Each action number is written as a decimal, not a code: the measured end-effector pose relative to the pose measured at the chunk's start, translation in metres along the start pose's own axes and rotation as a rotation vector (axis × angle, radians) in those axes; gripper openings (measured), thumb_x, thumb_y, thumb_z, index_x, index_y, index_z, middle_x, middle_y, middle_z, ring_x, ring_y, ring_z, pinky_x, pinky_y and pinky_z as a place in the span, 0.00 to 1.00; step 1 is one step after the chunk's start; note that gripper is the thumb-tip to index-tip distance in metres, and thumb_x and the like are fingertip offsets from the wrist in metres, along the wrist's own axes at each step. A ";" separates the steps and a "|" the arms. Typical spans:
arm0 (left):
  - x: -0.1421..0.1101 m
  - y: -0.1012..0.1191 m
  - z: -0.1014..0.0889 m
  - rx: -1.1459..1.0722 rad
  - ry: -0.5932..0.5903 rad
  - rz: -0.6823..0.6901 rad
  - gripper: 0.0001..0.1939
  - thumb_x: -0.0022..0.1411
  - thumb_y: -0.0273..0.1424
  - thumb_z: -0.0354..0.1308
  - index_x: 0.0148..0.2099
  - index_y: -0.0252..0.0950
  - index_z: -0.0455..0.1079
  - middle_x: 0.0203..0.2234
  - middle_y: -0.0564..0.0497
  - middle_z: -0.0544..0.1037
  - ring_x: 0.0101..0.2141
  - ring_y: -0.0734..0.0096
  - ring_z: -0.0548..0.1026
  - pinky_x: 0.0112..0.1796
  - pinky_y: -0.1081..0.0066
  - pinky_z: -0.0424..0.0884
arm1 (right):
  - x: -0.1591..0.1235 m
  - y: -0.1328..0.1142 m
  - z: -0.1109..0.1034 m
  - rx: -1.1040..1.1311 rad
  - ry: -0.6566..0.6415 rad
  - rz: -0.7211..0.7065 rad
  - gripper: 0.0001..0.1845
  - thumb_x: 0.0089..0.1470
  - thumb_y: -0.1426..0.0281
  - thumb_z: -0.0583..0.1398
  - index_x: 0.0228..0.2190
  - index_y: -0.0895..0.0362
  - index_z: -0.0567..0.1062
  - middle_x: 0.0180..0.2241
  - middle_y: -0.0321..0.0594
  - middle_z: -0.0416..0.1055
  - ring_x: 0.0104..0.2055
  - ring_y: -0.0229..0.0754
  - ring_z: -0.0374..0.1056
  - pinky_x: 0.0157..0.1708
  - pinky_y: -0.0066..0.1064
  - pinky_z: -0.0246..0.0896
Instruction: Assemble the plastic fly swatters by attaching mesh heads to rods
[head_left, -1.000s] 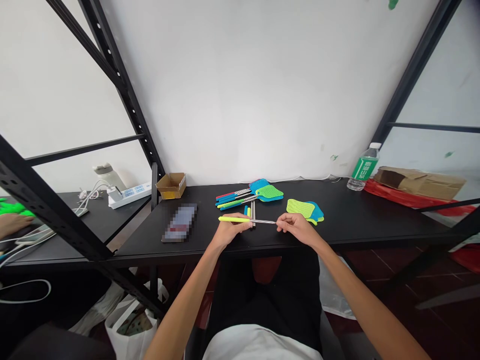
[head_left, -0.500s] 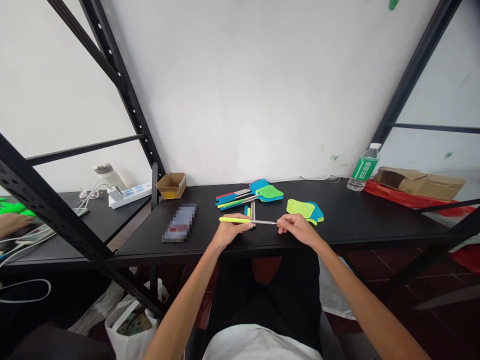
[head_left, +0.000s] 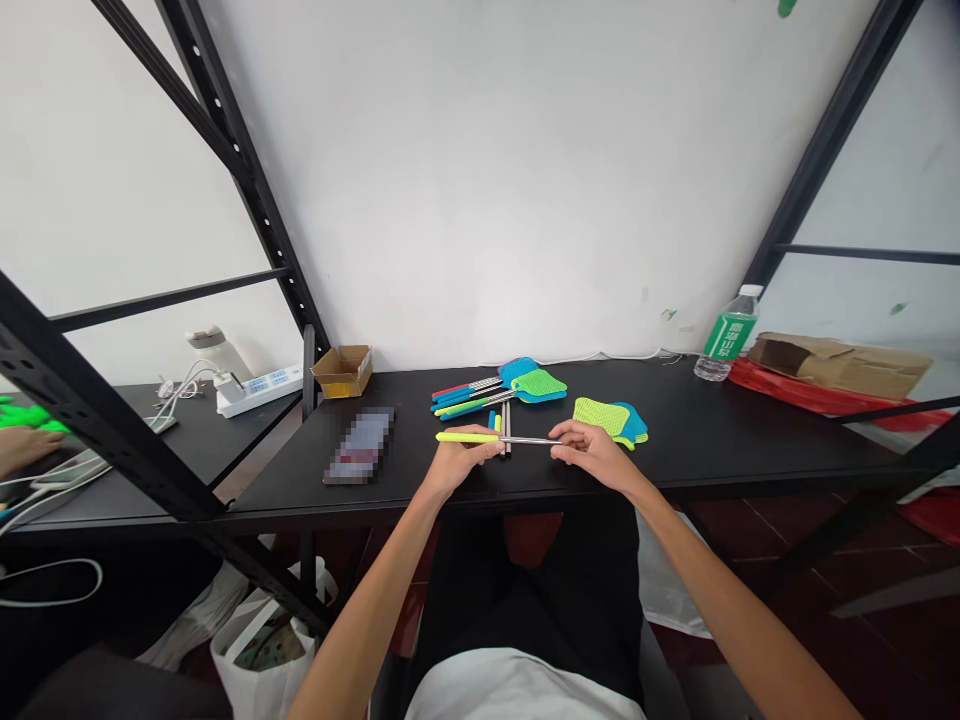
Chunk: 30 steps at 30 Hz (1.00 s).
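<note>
My left hand (head_left: 459, 458) is closed around a yellow-green fly swatter handle (head_left: 465, 437), whose thin metal rod points right, level above the black table. At the rod's far end is my right hand (head_left: 589, 448), thumb and forefinger on either side of the tip. No swatter head is on this rod. Just behind, loose metal rods with blue and yellow grips (head_left: 505, 415) lie on the table. Assembled fly swatters (head_left: 480, 395) with blue, green and red parts are piled farther back. Loose yellow-green and blue swatter heads (head_left: 604, 415) lie beyond my right hand.
A pixelated phone (head_left: 362, 447) and a small open cardboard box (head_left: 343, 372) are at the left. On the right stand a water bottle (head_left: 727, 335) and a flattened carton (head_left: 840, 365) on red plastic. Black rack posts (head_left: 270, 215) flank the table. Another person's hand (head_left: 26, 450) shows far left.
The fingers of my right hand have loosened and spread slightly at the rod's tip. The handle has shifted a little to the left in my left hand.
</note>
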<state>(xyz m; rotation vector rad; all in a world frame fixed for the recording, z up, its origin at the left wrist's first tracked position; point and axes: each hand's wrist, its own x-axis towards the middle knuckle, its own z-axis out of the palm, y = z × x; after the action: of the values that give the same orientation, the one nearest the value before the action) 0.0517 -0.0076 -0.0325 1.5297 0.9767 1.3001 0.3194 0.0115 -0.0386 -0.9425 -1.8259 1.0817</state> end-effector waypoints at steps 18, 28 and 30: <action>0.001 -0.003 -0.001 -0.008 -0.023 -0.013 0.15 0.48 0.37 0.72 0.38 0.34 0.81 0.27 0.48 0.79 0.26 0.73 0.69 0.25 0.74 0.63 | 0.002 0.008 -0.001 -0.017 -0.006 -0.017 0.14 0.53 0.58 0.64 0.32 0.57 0.77 0.29 0.40 0.75 0.29 0.40 0.67 0.29 0.30 0.62; 0.001 -0.004 0.000 -0.029 -0.023 -0.015 0.15 0.47 0.36 0.72 0.37 0.34 0.81 0.28 0.48 0.80 0.26 0.74 0.69 0.25 0.74 0.62 | 0.001 0.004 -0.002 -0.061 -0.010 -0.016 0.15 0.55 0.56 0.62 0.31 0.57 0.77 0.28 0.40 0.75 0.29 0.40 0.67 0.30 0.31 0.61; 0.001 -0.004 0.000 -0.037 -0.021 -0.018 0.15 0.47 0.36 0.72 0.37 0.34 0.81 0.27 0.48 0.79 0.25 0.74 0.69 0.25 0.74 0.62 | 0.000 0.003 -0.002 -0.072 -0.010 -0.024 0.16 0.55 0.56 0.62 0.31 0.57 0.77 0.28 0.41 0.75 0.29 0.40 0.66 0.30 0.32 0.61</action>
<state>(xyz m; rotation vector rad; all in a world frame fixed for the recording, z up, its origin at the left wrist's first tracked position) 0.0517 -0.0055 -0.0358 1.5002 0.9458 1.2803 0.3215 0.0134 -0.0406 -0.9564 -1.8902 1.0142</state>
